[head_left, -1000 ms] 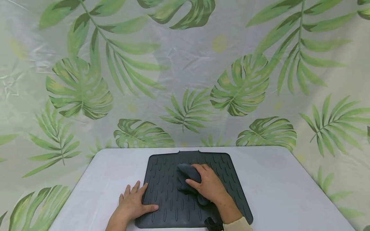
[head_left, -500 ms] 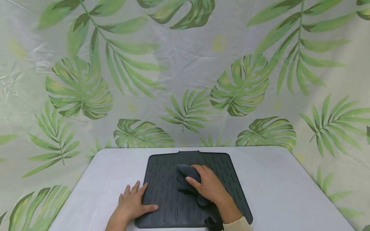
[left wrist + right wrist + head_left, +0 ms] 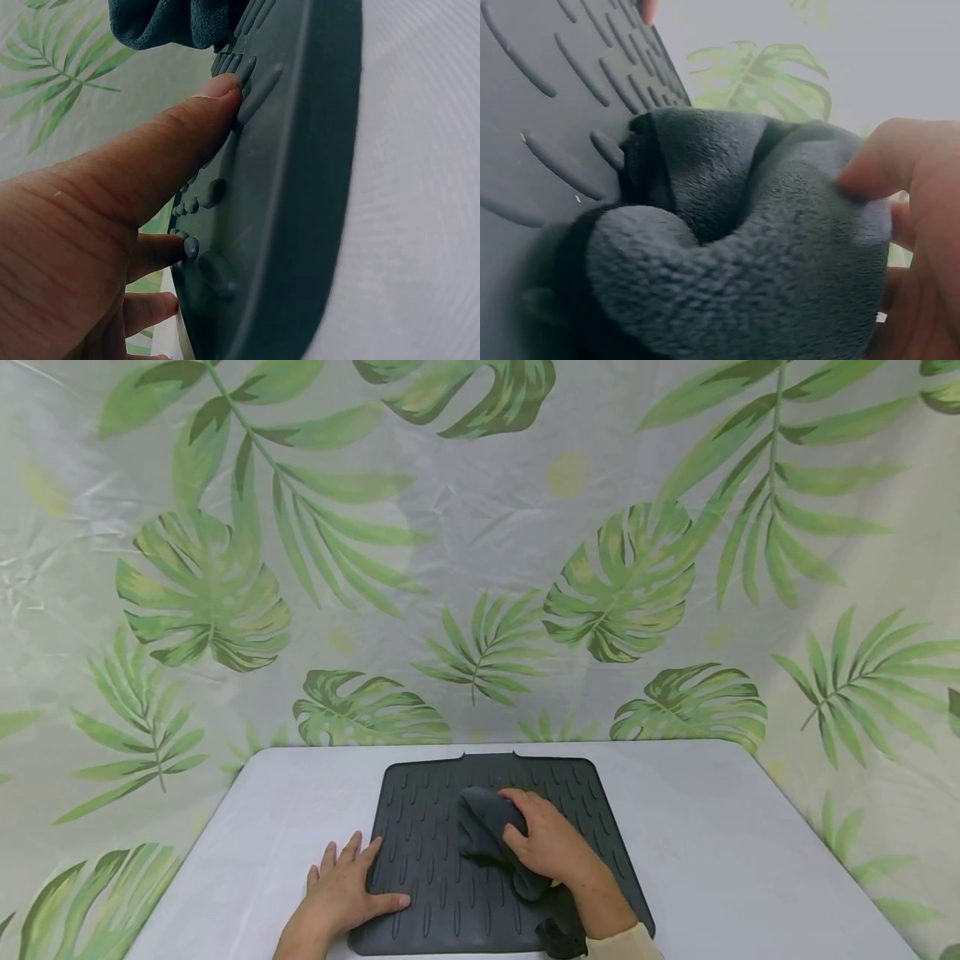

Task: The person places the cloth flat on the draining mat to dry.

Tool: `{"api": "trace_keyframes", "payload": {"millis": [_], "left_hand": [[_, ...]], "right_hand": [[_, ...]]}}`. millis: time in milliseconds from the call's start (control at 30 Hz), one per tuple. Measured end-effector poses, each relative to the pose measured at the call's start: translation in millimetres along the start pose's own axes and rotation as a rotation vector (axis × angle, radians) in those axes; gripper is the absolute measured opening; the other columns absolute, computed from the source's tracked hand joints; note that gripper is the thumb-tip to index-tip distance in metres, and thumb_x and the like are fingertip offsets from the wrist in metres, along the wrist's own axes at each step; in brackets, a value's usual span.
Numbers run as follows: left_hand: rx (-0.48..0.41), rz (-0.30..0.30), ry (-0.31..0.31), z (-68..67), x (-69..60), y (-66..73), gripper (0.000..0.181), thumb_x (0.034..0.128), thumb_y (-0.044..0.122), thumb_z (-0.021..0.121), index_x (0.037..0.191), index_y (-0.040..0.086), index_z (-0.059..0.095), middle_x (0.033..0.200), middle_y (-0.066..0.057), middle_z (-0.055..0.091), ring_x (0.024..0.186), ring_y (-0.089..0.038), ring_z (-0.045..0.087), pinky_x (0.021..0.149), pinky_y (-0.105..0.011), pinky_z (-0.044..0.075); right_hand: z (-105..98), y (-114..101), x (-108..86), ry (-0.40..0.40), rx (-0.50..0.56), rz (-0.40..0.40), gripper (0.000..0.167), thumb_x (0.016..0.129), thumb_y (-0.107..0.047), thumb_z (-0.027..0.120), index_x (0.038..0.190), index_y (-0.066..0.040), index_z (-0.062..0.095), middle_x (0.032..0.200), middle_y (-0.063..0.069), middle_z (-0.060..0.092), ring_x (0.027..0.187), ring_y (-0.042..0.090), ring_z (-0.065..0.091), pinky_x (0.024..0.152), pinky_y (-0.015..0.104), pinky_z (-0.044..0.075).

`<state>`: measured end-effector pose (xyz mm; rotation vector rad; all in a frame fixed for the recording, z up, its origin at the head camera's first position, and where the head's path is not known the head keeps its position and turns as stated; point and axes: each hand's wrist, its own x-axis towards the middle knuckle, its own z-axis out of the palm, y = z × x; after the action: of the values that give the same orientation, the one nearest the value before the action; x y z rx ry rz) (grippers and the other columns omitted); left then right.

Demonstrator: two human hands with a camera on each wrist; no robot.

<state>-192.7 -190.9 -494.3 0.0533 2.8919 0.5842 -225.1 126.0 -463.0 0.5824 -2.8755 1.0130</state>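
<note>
A white surface [image 3: 720, 843] w/ rounded far corners stands before a pale gray backdrop [image 3: 480, 510] printed w/ lg. split leaves [image 3: 208, 589], palm fronds [image 3: 777, 460] and a few faint yellow dots [image 3: 567, 475]. Fabric is creased and shiny at far L of the head view, creamier at R; parts of the print also show in both wrist cams' bkgd.

grey cloth [image 3: 482, 828] | bunched, folded | on dark ridged mat [image 3: 420, 852] | mat flat
</note>
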Motion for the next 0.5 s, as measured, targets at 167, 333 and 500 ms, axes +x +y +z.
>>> {"api": "trace_keyframes", "payload": {"millis": [167,333,500], "left_hand": [[0.004,0.003,-0.005,0.0,0.5,0.6,0.110,0.0682,0.070,0.082,0.152,0.007,0.048,0.161,-0.032,0.032,0.146,-0.067,0.019,0.110,-0.083,0.019],[-0.002,0.000,-0.007,0.0,1.4,0.5,0.111,0.0677,0.072,0.081,0.152,0.007,0.047,0.161,-0.031,0.032,0.146,-0.066,0.019,0.111,-0.083,0.018],[-0.008,-0.001,-0.013,0.4,2.0,-1.0,0.112,0.0675,0.072,0.081,0.152,0.008,0.047,0.161,-0.031,0.032,0.146,-0.066,0.019,0.111,-0.083,0.018]], "right_hand": [[-4.7,2.6,-1.3,-0.030,0.025,0.027,0.053,0.095,-0.012,0.058,0.147,-0.013,0.051,0.143,0.015,0.057,0.125,0.034,0.058,0.100,0.056,0.048],[-5.8,5.2,-1.9,0.000,-0.003,0.030,0.050,0.095,-0.013,0.065,0.144,-0.013,0.054,0.140,0.015,0.059,0.125,0.035,0.059,0.101,0.057,0.049],[-3.3,6.8,-2.6,0.048,-0.043,0.038,0.050,0.093,-0.015,0.073,0.140,-0.011,0.058,0.137,0.017,0.061,0.124,0.039,0.060,0.101,0.058,0.050]]}}
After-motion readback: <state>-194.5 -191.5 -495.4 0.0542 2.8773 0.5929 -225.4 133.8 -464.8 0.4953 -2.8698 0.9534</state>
